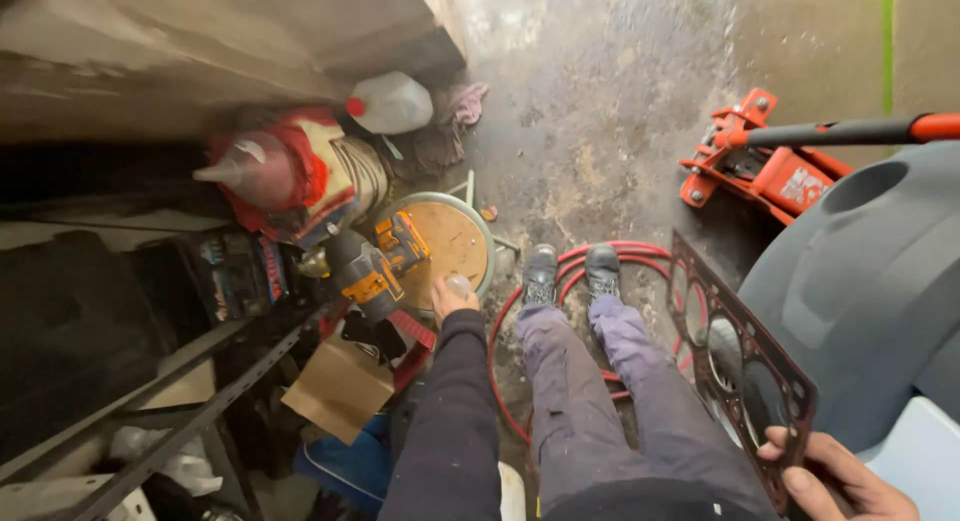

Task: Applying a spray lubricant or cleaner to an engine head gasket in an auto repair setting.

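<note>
From the head view, the left hand (452, 296) is closed around a small pale object (459, 284) at the edge of a round stool (452, 243) — a yellow drill (378, 263) lies just beside it on the stool. The right hand (838, 478) grips the lower end of a dark gasket (741, 362), held beside the legs — a red hose (520, 311) loops round the boots (572, 271), and a red jack (765, 161) stands well apart on the floor (600, 101).
</note>
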